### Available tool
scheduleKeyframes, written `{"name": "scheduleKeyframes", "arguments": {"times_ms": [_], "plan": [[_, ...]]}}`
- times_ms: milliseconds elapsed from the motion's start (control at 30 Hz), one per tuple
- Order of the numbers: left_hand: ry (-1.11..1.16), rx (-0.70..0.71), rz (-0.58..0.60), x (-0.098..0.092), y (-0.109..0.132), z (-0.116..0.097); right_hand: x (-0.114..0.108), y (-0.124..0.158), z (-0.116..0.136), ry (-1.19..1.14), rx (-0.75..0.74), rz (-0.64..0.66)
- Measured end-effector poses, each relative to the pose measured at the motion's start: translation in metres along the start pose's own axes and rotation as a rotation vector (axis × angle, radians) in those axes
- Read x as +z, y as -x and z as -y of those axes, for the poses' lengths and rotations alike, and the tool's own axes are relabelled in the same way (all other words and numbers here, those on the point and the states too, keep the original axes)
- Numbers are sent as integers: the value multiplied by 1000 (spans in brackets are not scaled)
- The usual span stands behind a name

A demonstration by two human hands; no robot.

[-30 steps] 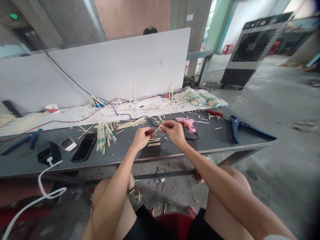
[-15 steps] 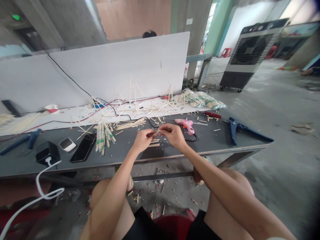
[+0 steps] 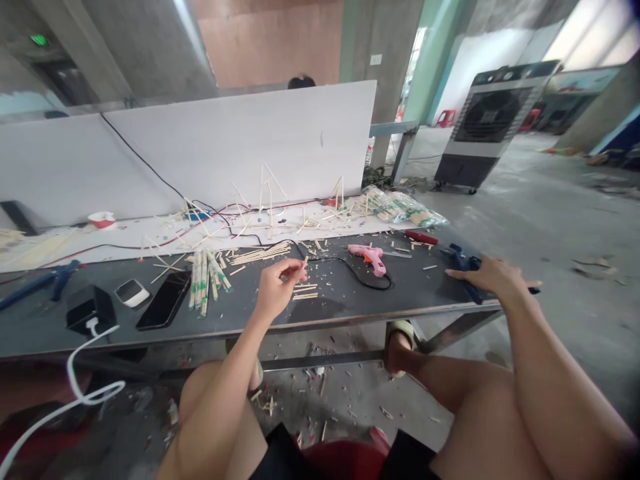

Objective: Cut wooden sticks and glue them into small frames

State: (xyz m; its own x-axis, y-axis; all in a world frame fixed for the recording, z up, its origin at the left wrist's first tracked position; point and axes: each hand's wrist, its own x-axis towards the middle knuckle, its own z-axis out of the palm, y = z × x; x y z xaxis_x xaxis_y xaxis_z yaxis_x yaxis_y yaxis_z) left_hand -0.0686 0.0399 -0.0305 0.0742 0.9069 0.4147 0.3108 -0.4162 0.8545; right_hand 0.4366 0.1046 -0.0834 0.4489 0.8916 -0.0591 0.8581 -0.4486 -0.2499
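Our right hand (image 3: pixel 493 275) has left the left hand and gone out to the right end of the table. Half a second ago both our hands met over one stick at the middle. We list what lies before us.

Item: left hand (image 3: pixel 276 288), raised just over the dark grey metal table top (image 3: pixel 400 288). Its thumb and forefinger are pinched together on a short pale wooden stick (image 3: pixel 303 264). The stick points up and to the right, above a few loose cut stick pieces (image 3: pixel 306 291).

Item: right hand, palm down, fingers stretched out straight and slightly apart. It is laid across a blue-handled cutting tool (image 3: pixel 461 259) near the table's right front edge and is not closed round it.

Item: pink hot-glue gun (image 3: pixel 369 253), lying between our hands, its black cord (image 3: pixel 363 280) looping toward us.

Item: bundle of chopsticks in green-and-white paper sleeves (image 3: pixel 204 279), left of the left hand. Beside it lies a black smartphone (image 3: pixel 165 300), face up.

Item: white upright board (image 3: pixel 240 143) along the back, with thin stick frames (image 3: pixel 267 193) standing before it.
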Motion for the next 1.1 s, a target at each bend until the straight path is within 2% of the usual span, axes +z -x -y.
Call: {"name": "scheduleKeyframes", "arguments": {"times_ms": [100,200,267,333,400,500,567,633,767,1100], "plan": [[112,-30,-42,1,3,-1,-2,-6,-12,-38,2,-124],[278,-85,-53,6,2,-2,-12,4,-15,-158,-102,-336],[367,-86,-57,11,0,-3,-23,27,-4,-252,-233,-485],[418,-67,-72,17,-2,-3,-33,63,25,-278,-277,-563],[405,-56,-108,22,-3,-3,-38,104,68,-315,-335,-566],[297,-47,-165,29,-3,-3,-30,157,139,-393,-632,-565],[264,-34,-183,33,-3,-3,-19,179,175,-402,-826,-506],[278,-21,-189,35,-2,-4,-7,191,198,-388,-902,-465],[298,-11,-210,35,-2,-7,7,198,217,-348,-941,-462],[294,-21,-257,26,2,-9,18,203,232,-348,-926,-565]]}}
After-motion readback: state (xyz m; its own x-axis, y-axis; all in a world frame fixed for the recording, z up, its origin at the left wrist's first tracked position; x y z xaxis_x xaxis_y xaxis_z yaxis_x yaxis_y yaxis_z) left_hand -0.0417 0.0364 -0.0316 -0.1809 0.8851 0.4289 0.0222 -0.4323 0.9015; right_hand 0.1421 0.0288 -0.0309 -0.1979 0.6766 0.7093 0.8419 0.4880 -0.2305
